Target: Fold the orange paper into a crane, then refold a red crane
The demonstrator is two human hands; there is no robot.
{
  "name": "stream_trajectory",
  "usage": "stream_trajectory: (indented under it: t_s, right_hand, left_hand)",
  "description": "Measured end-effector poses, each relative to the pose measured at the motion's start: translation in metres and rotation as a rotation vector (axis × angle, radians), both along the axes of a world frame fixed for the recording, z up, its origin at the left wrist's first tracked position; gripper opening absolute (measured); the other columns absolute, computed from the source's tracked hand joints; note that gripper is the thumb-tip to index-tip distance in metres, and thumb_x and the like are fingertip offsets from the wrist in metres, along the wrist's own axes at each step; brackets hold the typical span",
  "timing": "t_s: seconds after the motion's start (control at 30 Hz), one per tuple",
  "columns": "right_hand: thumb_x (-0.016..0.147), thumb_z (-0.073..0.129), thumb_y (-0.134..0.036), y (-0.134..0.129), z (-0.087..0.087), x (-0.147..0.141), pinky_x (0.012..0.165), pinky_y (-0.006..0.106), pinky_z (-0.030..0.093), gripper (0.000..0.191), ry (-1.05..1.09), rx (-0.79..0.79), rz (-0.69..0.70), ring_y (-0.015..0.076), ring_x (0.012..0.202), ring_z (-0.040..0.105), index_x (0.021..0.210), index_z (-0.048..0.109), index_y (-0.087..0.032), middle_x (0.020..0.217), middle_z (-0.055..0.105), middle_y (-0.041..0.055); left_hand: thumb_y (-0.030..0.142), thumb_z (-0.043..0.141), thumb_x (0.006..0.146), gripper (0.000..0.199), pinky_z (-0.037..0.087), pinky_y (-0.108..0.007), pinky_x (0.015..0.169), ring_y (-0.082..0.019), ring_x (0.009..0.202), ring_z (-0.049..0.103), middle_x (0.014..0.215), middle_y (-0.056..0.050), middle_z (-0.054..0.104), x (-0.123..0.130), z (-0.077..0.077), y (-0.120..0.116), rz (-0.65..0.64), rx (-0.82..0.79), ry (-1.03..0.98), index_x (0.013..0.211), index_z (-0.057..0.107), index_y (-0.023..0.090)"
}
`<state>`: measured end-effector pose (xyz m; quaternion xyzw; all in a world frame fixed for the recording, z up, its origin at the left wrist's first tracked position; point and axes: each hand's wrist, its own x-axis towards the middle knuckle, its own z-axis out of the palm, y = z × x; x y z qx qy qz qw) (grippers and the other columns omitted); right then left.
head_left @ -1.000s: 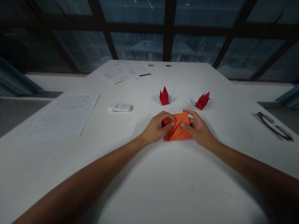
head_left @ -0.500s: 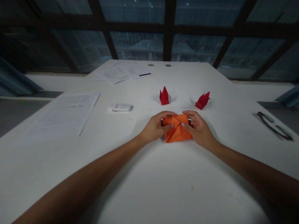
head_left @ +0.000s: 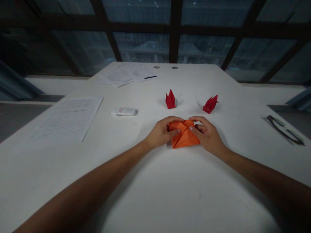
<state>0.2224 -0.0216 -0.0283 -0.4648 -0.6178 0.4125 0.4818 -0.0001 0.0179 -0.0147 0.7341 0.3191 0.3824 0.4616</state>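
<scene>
A folded sheet of orange origami paper [head_left: 185, 137] is held between both hands just above or on the white table. My left hand [head_left: 163, 130] grips its left side, thumb on the front face and fingers over the top edge. On the right side, my right hand [head_left: 206, 132] pinches it with the thumb near the centre and the index finger along the top. Crossing creases and flaps show on the paper's face. Beyond the hands stand two red folded-paper figures, one upright red figure [head_left: 170, 99] and one tilted red figure [head_left: 210, 104].
A white correction-pen-like object [head_left: 125, 111] lies left of the hands. Written papers [head_left: 68, 118] are on the left, with more sheets [head_left: 121, 75] and a dark pen [head_left: 150, 77] farther back. Eyeglasses [head_left: 285, 130] lie at the right of the white table [head_left: 155, 187].
The right fingers have shifted slightly on the paper's top edge, and the top right corner looks more folded down or covered. Both hands keep hold of it.
</scene>
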Motion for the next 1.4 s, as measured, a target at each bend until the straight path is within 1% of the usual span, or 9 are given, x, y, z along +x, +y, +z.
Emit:
stream_trajectory:
  t_s: [0.27, 0.4, 0.63, 0.77, 0.9, 1.03, 1.13, 1.3, 1.4]
  right_hand:
    - [0.089, 0.075, -0.04, 0.0, 0.002, -0.001, 0.075, 0.032, 0.055, 0.053, 0.019, 0.082, 0.004, 0.0183, 0.086, 0.066, 0.139, 0.057, -0.03, 0.109, 0.068, 0.0045]
    - [0.086, 0.079, -0.04, 0.001, -0.001, -0.002, 0.084, 0.035, 0.057, 0.041, 0.085, 0.016, 0.024, 0.0211, 0.093, 0.069, 0.121, 0.063, -0.027, 0.105, 0.073, 0.0049]
    - [0.083, 0.081, -0.043, 0.002, 0.001, 0.0, 0.078, 0.036, 0.057, 0.026, 0.077, -0.028, 0.06, 0.02, 0.081, 0.067, 0.094, 0.069, -0.023, 0.088, 0.073, 0.0026]
    - [0.083, 0.082, -0.04, 0.003, 0.0, 0.0, 0.081, 0.036, 0.056, 0.025, 0.109, -0.008, 0.059, 0.0199, 0.085, 0.067, 0.096, 0.069, -0.024, 0.091, 0.072, 0.0028]
    - [0.082, 0.081, -0.04, 0.005, -0.001, 0.0, 0.082, 0.038, 0.056, 0.026, 0.086, 0.038, 0.012, 0.0208, 0.086, 0.066, 0.1, 0.069, -0.025, 0.094, 0.072, 0.0038]
    - [0.089, 0.071, -0.031, 0.003, 0.003, 0.001, 0.084, 0.04, 0.055, 0.006, -0.061, 0.192, 0.018, 0.0231, 0.091, 0.065, 0.091, 0.074, -0.026, 0.096, 0.068, 0.0057]
    - [0.088, 0.066, -0.021, 0.001, 0.01, 0.001, 0.084, 0.04, 0.054, 0.013, -0.09, 0.232, 0.029, 0.0239, 0.096, 0.065, 0.09, 0.078, -0.028, 0.1, 0.067, 0.0061]
    - [0.092, 0.062, -0.024, -0.002, 0.017, 0.002, 0.09, 0.042, 0.052, 0.017, -0.113, 0.225, 0.095, 0.0248, 0.1, 0.065, 0.094, 0.079, -0.028, 0.102, 0.069, 0.0065]
    - [0.094, 0.064, -0.033, 0.0, 0.013, 0.002, 0.088, 0.039, 0.052, 0.016, -0.079, 0.125, 0.084, 0.0237, 0.097, 0.066, 0.104, 0.075, -0.027, 0.102, 0.07, 0.0054]
  left_hand:
    - [0.023, 0.073, 0.082, 0.046, 0.051, -0.023, 0.068, -0.01, 0.074, 0.058, 0.102, -0.004, 0.064, 0.003, 0.005, -0.003, 0.046, -0.122, -0.059, 0.126, 0.06, 0.018]
    - [0.025, 0.072, 0.084, 0.025, 0.05, -0.028, 0.081, -0.016, 0.09, 0.062, 0.101, -0.005, 0.069, 0.003, 0.008, -0.001, 0.072, -0.019, -0.004, 0.107, 0.067, 0.017]
    - [0.035, 0.071, 0.089, 0.021, 0.041, -0.022, 0.063, -0.009, 0.066, 0.051, 0.074, 0.002, 0.058, 0.002, 0.002, 0.001, -0.015, -0.128, -0.067, 0.089, 0.06, 0.016]
    - [0.035, 0.071, 0.089, 0.022, 0.039, -0.022, 0.062, -0.009, 0.065, 0.051, 0.075, 0.002, 0.059, 0.003, 0.001, 0.0, -0.011, -0.156, -0.076, 0.09, 0.059, 0.016]
    - [0.033, 0.069, 0.09, 0.025, 0.04, -0.023, 0.062, -0.009, 0.064, 0.052, 0.078, 0.002, 0.062, 0.002, 0.003, 0.001, 0.012, -0.126, -0.115, 0.11, 0.064, 0.019]
    - [0.029, 0.064, 0.091, 0.018, 0.049, -0.029, 0.079, -0.015, 0.084, 0.065, 0.091, -0.005, 0.072, 0.0, 0.007, 0.003, -0.064, -0.105, -0.134, 0.103, 0.072, 0.017]
    - [0.032, 0.061, 0.094, 0.021, 0.05, -0.032, 0.09, -0.019, 0.094, 0.067, 0.098, -0.007, 0.076, -0.001, 0.01, 0.002, -0.072, -0.091, -0.1, 0.096, 0.074, 0.016]
    - [0.035, 0.071, 0.088, 0.021, 0.049, -0.027, 0.076, -0.014, 0.078, 0.064, 0.087, -0.005, 0.072, 0.001, 0.008, 0.001, -0.052, -0.158, -0.101, 0.093, 0.069, 0.014]
    - [0.028, 0.073, 0.086, 0.022, 0.047, -0.025, 0.072, -0.011, 0.075, 0.062, 0.089, -0.003, 0.071, 0.003, 0.003, 0.002, -0.035, -0.146, -0.112, 0.103, 0.067, 0.016]
